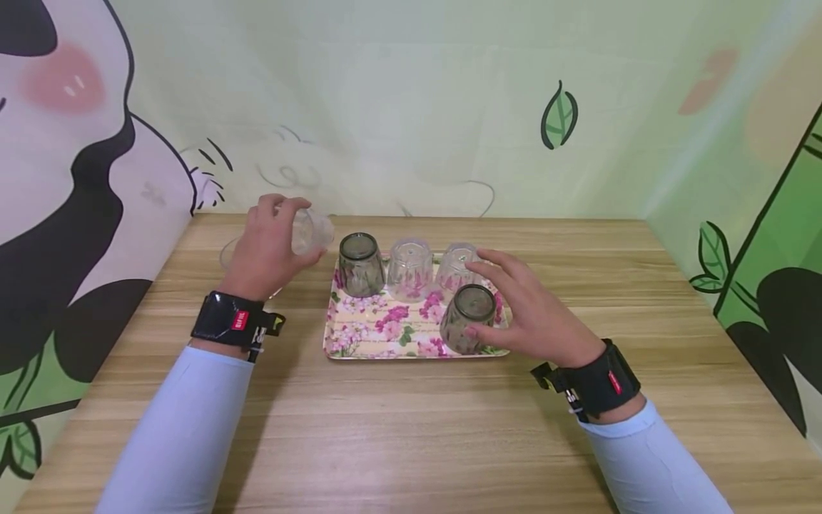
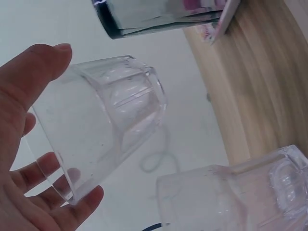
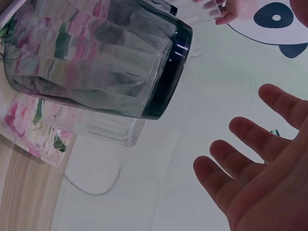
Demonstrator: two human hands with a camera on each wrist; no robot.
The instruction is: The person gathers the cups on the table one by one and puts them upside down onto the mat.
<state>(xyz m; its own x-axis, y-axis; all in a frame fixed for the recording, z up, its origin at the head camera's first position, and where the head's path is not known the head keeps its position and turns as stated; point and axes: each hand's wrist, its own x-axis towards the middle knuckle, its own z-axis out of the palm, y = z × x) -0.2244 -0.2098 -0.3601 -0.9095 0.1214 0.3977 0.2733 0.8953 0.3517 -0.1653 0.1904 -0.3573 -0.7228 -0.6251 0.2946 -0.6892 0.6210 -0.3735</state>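
Observation:
My left hand (image 1: 266,246) holds a clear glass (image 1: 312,232), tilted on its side, just left of the tray. In the left wrist view its thumb and fingers grip that glass (image 2: 103,125) near the rim. Another clear glass (image 2: 231,197) is beside it, mostly hidden behind the hand in the head view. My right hand (image 1: 536,314) spreads its fingers around an upside-down grey glass (image 1: 472,321) at the tray's front right. From the right wrist, a gap shows between the fingers (image 3: 250,163) and the grey glass (image 3: 96,62).
A floral tray (image 1: 359,346) lies on the wooden table (image 1: 398,428). Along its back row stand an upside-down grey glass (image 1: 361,265) and two upside-down clear glasses, one in the middle (image 1: 411,268) and one at the right (image 1: 457,264). A patterned wall (image 1: 411,128) rises behind the table.

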